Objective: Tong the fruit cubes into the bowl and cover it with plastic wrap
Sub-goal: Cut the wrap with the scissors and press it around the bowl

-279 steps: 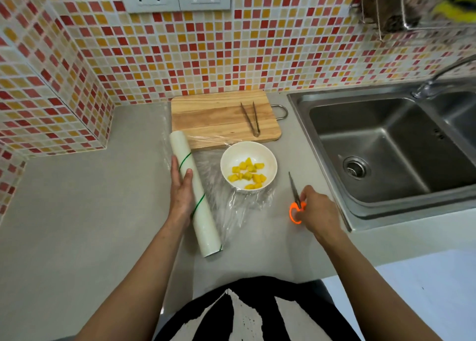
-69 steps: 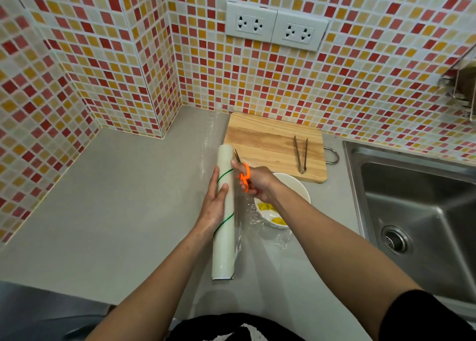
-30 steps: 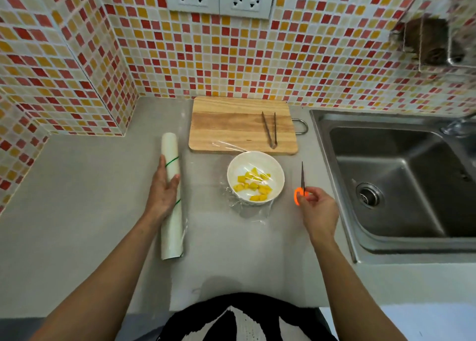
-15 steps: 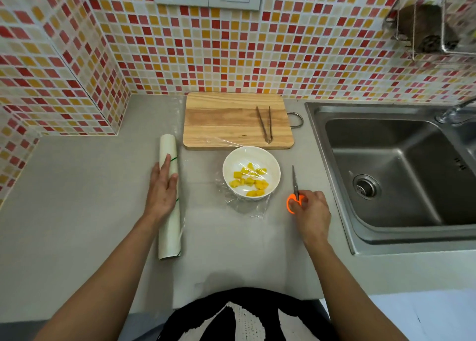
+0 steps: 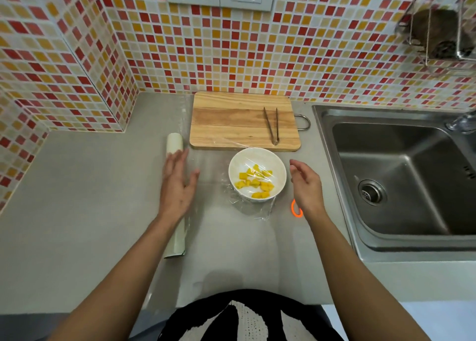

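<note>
Released since the earlier frame, the scissors [image 5: 295, 208] lie on the surface [image 5: 90, 212] beneath the right hand [image 5: 306, 186], which is raised, fingers loose and empty. Over the wrap roll [image 5: 175, 144] the left hand [image 5: 177, 183] is held flat and spread. Film-covered, the bowl [image 5: 257, 157] of fruit cubes [image 5: 255, 183] is set between both hands.

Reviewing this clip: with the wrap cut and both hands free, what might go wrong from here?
1. The wrap lies loose over the bowl, with crumpled edges on the counter; it may cling to itself instead of sealing the rim.
2. The scissors lie right under the right hand; a careless reach could catch them.
3. The left hand is over the roll; a nudge could send it rolling.
</note>
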